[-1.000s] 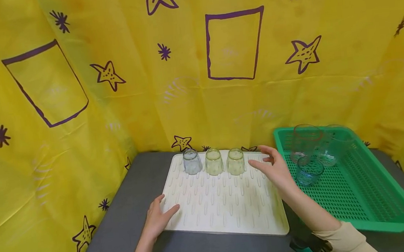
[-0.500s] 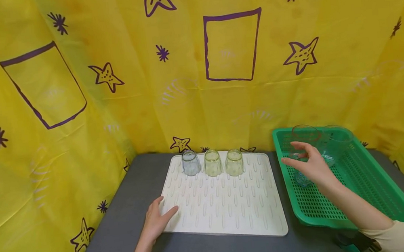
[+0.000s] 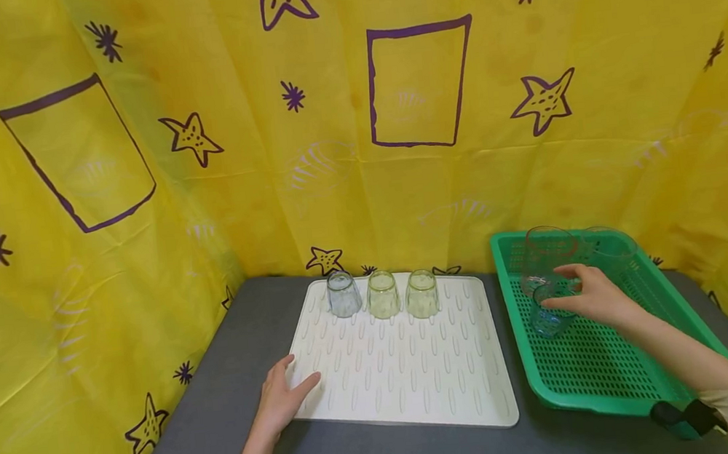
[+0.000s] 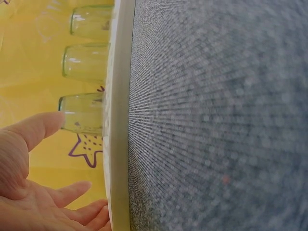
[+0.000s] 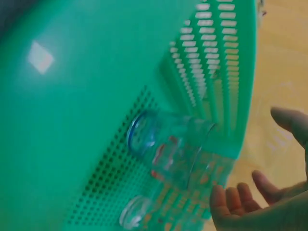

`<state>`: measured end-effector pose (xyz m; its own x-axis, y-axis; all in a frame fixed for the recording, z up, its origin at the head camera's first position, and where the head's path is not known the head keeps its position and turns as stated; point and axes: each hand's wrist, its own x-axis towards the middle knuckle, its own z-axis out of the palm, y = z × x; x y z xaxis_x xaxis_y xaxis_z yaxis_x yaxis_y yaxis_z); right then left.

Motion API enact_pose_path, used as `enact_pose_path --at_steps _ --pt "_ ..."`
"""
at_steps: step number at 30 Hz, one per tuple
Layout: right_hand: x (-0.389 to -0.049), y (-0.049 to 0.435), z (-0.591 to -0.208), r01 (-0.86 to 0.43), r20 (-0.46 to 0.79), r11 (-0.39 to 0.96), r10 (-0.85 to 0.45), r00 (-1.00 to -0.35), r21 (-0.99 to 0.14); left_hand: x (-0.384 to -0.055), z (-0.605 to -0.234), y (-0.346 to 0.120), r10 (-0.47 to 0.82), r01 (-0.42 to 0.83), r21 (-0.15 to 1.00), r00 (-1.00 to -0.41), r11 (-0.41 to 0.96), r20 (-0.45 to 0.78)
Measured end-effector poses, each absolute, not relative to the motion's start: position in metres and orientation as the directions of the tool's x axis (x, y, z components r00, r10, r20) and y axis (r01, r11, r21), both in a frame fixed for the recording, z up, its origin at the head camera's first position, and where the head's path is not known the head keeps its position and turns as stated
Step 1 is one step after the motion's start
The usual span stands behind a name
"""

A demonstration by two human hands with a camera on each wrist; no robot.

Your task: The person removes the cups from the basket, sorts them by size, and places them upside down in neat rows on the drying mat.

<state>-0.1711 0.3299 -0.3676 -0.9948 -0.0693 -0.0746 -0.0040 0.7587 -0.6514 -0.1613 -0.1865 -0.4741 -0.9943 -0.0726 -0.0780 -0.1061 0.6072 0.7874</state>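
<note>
My right hand is over the green basket, beside the rim of a small blue glass standing there. In the right wrist view the thumb and fingers are spread, with a gap to the blue glass. My left hand lies at the left edge of the white drying mat; its fingers touch the edge and its thumb points over the mat. Three glasses stand upside down in a row along the mat's back: a pale blue glass and two yellow-green ones, the nearer-middle glass and the right glass.
A tall clear glass with a reddish rim and another clear glass stand at the back of the basket, partly behind my right hand. The grey table surrounds the mat. A yellow patterned cloth hangs close behind.
My right hand has moved right from beside the right yellow-green glass, over the basket, then down to the blue glass. My left hand has stayed at the mat's edge.
</note>
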Motion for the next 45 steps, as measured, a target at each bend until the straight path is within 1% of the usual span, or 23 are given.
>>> enact_pose_path --at_steps 2,6,11,18,26,34,40,45 --pt "-0.174 0.335 -0.37 -0.021 -0.075 0.788 -0.085 -0.993 -0.615 -0.162 -0.474 -0.187 -0.073 -0.103 0.786 -0.995 0.609 -0.074" --pt "-0.18 0.342 -0.373 -0.028 -0.12 0.835 -0.112 -0.986 -0.55 -0.162 -0.474 -0.186 -0.071 -0.102 0.783 -0.995 0.613 -0.074" --pt "-0.184 0.349 -0.375 -0.029 -0.198 0.846 -0.158 -0.968 -0.533 -0.161 -0.475 -0.187 -0.073 -0.101 0.782 -0.995 0.615 -0.072" --pt "-0.192 0.352 -0.381 -0.054 -0.232 0.866 -0.193 -0.954 -0.497 -0.16 -0.475 -0.186 -0.08 -0.102 0.785 -0.995 0.611 -0.067" --pt "-0.197 0.353 -0.383 -0.095 -0.196 0.889 -0.202 -0.96 -0.448 -0.159 -0.477 -0.185 -0.084 -0.098 0.789 -0.995 0.607 -0.058" --pt "-0.195 0.354 -0.383 -0.089 -0.165 0.895 -0.177 -0.97 -0.436 -0.161 -0.476 -0.186 -0.074 -0.093 0.791 -0.995 0.605 -0.06" --pt "-0.184 0.349 -0.372 -0.071 -0.116 0.878 -0.142 -0.983 -0.473 -0.158 -0.472 -0.186 -0.077 -0.096 0.801 -0.995 0.591 -0.063" --pt "-0.172 0.348 -0.368 -0.049 -0.075 0.848 -0.104 -0.992 -0.527 -0.156 -0.467 -0.182 -0.085 -0.073 0.805 -0.996 0.589 -0.029"
